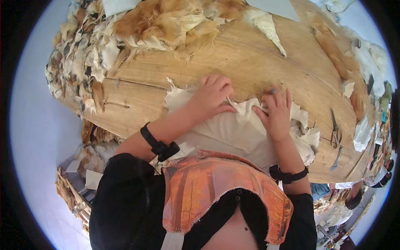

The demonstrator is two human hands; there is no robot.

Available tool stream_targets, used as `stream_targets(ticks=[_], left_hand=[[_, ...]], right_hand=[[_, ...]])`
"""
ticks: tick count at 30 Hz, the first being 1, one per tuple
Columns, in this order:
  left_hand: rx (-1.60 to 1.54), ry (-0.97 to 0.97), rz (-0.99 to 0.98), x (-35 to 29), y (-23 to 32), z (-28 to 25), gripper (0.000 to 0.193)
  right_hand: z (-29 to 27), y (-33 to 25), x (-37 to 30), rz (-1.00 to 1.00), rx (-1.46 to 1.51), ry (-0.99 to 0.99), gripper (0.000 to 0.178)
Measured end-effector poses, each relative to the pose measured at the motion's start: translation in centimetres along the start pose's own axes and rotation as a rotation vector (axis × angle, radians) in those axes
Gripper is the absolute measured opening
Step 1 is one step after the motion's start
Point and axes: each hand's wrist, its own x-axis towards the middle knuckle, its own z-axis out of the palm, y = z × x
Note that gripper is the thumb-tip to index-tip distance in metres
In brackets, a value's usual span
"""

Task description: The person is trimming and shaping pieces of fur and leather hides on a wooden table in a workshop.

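A cream-coloured animal pelt lies in front of me with its pale skin side up and ragged edges at both sides. My left hand is closed on its far edge, the thumb pressed against the fingers and a small fold raised at the pinch. A short way to the right, my right hand grips the same edge between thumb and curled fingers. Between the hands the edge bunches slightly. The near part of the pelt is hidden behind my orange patterned apron.
The wooden table has long cracks between its boards. Brown and white furs lie across its far side, and a pile of pelts covers the left end. Scissors and a slim grey tool rest at the right. Other people are at the far right.
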Motion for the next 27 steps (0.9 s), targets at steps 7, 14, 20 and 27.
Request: stream_targets(ticks=[7,14,20,27], left_hand=[[0.107,-0.103,0.251,3.5,-3.1,1.9,0.029],[0.164,-0.001,0.22,4.1,-3.4,2.5,0.029],[0.164,-0.144,0.133,4.6,-2.4,1.2,0.032],[0.236,-0.249,0.301,7.5,-4.8,1.5,0.036]], right_hand=[[0.6,2.6,1.6,-0.242,0.039,-0.034,0.024],[1.5,3.7,2.9,-0.089,0.065,0.048,0.024],[0.7,3.7,4.6,-0.116,0.095,-0.005,0.022],[1.6,7.2,6.1,-0.185,-0.023,-0.097,0.012]])
